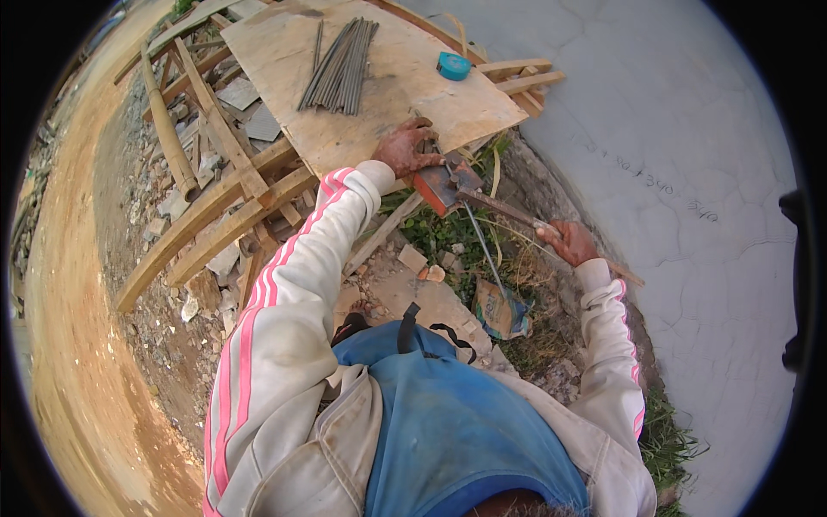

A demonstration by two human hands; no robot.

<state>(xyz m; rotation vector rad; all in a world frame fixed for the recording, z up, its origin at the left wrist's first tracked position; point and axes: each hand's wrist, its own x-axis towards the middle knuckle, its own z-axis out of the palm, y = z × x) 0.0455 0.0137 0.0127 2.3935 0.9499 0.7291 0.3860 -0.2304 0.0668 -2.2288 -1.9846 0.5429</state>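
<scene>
An orange-and-dark metal rod cutter [438,188] stands at the near right corner of a plywood board [405,86]. From its head a rusty lever handle [508,209] reaches out to the right, and my right hand [570,243] is wrapped round its far part. A thin steel rod [484,246] slants through the cutter, its lower end by a crumpled bag [501,312]. At the board's edge, my left hand [409,148] has its fingers curled at the rod's upper end, against the cutter. Part of that grip is hidden by the hand itself.
On the board lie a bundle of short steel rods [341,69] and a teal tape measure [453,66]. Wooden beams [233,194] and rubble are at the left. A grey concrete surface [689,258] spans the right. Weeds [422,231] and broken tile pieces [413,258] lie below the cutter.
</scene>
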